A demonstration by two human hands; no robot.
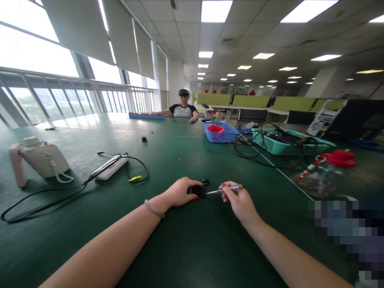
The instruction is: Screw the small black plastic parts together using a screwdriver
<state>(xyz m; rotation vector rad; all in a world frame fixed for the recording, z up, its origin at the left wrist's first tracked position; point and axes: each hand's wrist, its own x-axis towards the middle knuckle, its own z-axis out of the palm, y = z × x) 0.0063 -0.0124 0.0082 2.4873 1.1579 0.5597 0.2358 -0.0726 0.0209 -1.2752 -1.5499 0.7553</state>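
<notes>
Near the middle of the green table, my left hand (182, 192) is closed around a small black object (197, 190), its thumb and fingers on either side. My right hand (237, 200) pinches a slim silver screwdriver-like tool (216, 192), whose tip points left and meets or nearly meets the black object's right side. The exact contact is too small to tell. Just beyond the black object lies a small dark round part (207, 181).
A white power bank (111, 168) with a black cable lies left, near a beige bottle (45, 160). Blue basket (220, 134), teal basket (270, 143) with cables and a glass jar (321, 178) stand right. A person (183, 108) sits at the far side.
</notes>
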